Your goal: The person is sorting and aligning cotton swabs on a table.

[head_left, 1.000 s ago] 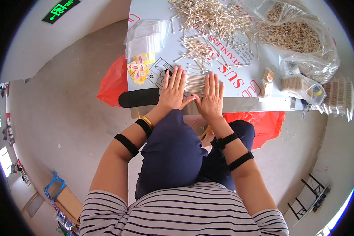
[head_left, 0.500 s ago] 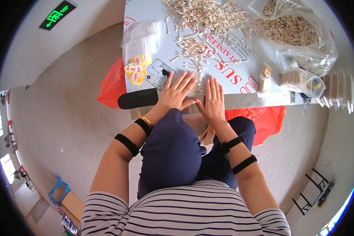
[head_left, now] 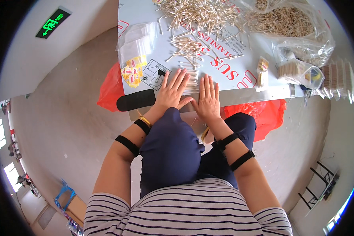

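A row of cotton swabs lies side by side near the table's front edge, between my two hands. My left hand rests flat with fingers stretched out, its fingertips against the left side of the row. Along the right side lies my right hand, also flat and with its fingers straight. The thumbs point toward each other and almost meet just in front of the row. Just beyond the row is a loose small heap of swabs, and a far larger pile spreads at the back.
Clear bags and yellow cards lie left, above a black strip. On the right are a packed swab bag, a big bag of swabs and stacked filled packs. Red plastic hangs below the table.
The view has shifted slightly, so the table and things on it appear a little further left. Both hands stay flat beside the row of cotton swabs.
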`<state>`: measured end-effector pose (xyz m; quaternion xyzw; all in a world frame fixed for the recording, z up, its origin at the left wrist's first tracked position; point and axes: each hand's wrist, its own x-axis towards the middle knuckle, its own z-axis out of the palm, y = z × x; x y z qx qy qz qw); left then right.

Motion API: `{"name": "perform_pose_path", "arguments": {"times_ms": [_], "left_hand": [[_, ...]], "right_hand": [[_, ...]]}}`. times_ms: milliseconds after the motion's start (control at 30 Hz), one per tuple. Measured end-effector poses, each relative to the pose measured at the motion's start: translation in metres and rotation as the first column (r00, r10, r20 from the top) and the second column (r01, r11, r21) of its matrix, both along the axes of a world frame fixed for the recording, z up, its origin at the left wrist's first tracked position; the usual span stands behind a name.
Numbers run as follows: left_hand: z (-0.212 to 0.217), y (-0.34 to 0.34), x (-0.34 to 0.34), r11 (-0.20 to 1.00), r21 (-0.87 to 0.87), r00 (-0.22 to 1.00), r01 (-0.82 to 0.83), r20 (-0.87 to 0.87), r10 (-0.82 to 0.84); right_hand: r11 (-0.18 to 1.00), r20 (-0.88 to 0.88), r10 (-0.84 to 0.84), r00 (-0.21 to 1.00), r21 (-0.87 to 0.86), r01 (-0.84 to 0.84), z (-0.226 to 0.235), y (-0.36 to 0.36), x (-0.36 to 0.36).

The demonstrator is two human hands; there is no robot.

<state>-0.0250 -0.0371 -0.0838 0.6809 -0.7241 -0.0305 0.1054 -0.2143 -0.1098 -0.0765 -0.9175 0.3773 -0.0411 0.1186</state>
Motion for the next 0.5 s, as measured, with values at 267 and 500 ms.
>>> {"name": "perform_pose_path", "arguments": {"times_ms": [267,500], "left_hand": [[0.004,-0.006,0.001,0.997,-0.074,0.991,-0.009,-0.134,-0.001],[0.002,-0.017,0.004,1.000,0.009,0.999,0.010,-0.038,-0.010]], "right_hand": [[0.998,0.108,0.002,0.994,0.068,-0.009,0.008,-0.013,-0.005],[0.994,0.150,0.010,0.989,0.104,-0.025,0.012,-0.019,-0.004]]}}
